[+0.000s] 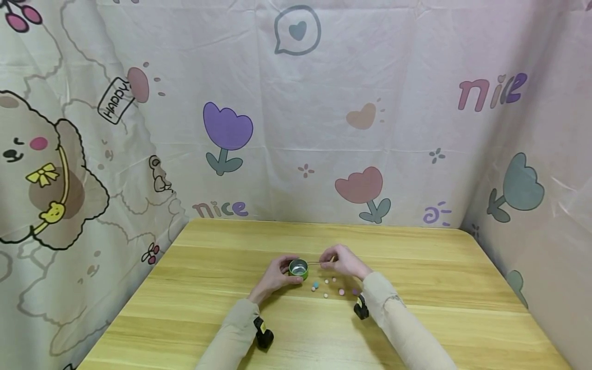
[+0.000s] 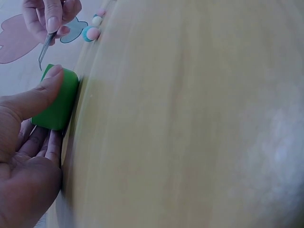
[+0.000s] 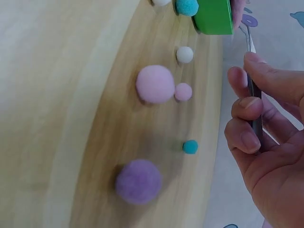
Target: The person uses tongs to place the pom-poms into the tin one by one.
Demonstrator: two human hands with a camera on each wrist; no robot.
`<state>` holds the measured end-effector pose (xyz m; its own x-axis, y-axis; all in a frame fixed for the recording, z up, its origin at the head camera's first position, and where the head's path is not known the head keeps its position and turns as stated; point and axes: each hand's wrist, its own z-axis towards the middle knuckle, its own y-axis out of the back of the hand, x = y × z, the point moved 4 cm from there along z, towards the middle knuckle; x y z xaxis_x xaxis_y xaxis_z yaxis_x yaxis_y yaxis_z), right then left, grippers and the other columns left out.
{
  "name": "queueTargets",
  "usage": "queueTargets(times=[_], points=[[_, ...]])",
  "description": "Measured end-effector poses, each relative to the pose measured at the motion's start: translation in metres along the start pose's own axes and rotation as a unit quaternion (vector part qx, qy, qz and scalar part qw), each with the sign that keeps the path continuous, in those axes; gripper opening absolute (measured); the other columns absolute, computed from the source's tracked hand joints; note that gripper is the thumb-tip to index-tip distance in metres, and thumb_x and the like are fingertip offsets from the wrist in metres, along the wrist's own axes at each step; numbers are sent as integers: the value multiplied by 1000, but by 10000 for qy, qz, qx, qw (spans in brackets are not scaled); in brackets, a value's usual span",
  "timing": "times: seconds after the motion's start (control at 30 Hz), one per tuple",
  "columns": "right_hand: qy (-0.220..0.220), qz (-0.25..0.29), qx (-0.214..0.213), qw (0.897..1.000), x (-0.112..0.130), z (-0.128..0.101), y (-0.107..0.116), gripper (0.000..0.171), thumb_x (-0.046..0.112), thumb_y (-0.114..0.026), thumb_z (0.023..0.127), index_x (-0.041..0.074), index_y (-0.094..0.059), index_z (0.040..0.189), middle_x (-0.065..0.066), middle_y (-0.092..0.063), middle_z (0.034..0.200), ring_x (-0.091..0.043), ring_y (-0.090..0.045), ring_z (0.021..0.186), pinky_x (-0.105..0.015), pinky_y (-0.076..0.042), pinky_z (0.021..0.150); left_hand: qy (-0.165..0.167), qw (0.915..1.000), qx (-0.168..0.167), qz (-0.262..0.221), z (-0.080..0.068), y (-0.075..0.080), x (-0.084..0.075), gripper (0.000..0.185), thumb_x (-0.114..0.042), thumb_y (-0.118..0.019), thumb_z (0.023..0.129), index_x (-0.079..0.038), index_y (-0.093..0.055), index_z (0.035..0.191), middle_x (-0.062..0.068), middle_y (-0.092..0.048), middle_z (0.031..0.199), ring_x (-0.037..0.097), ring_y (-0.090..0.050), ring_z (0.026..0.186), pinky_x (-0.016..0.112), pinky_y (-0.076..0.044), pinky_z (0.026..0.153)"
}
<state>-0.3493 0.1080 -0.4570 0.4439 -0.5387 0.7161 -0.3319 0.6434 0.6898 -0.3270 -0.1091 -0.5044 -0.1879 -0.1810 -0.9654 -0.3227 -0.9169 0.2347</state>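
A small green tin (image 1: 299,276) with a bare metal inside stands upright on the table. My left hand (image 1: 275,275) holds it between the thumb, seen along its near side, and the fingers round the far side. In my right hand (image 1: 343,261) are slim tweezers (image 3: 257,111), pinched between thumb and fingers. Their bent tip (image 2: 41,61) points toward the tin's opening, close by the rim in the left wrist view. Nothing shows between the tips. Just right of the tin lie loose pompoms, among them a teal one (image 3: 186,6) and a white one (image 3: 185,54).
Under the right forearm and wrist are more pompoms: a large pink one (image 3: 155,84), a small pink one (image 3: 183,92), a small teal one (image 3: 190,147) and a purple one (image 3: 138,182). The wooden table (image 1: 208,288) ends at a printed cloth backdrop (image 1: 296,103).
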Motion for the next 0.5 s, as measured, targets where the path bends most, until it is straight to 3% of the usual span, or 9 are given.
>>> queueTargets(times=[0.27, 0.5], points=[[104, 378, -336, 9987, -5, -15, 6, 14, 12, -74, 89, 1, -76, 98, -10, -74, 86, -5, -55, 67, -15, -46, 60, -19, 10000, -9, 4, 0, -1, 0, 68, 0, -81, 82, 13, -47, 140, 33, -53, 139, 46, -54, 130, 53, -44, 115], [-28, 866, -516, 9949, -12, -33, 12, 17, 16, -73, 90, 2, -76, 100, -13, -73, 91, -3, -58, 71, -15, -51, 67, -42, 10000, -13, 38, 1, 0, 1, 68, 0, -81, 81, 13, -48, 139, 33, -54, 138, 48, -54, 129, 54, -44, 115]])
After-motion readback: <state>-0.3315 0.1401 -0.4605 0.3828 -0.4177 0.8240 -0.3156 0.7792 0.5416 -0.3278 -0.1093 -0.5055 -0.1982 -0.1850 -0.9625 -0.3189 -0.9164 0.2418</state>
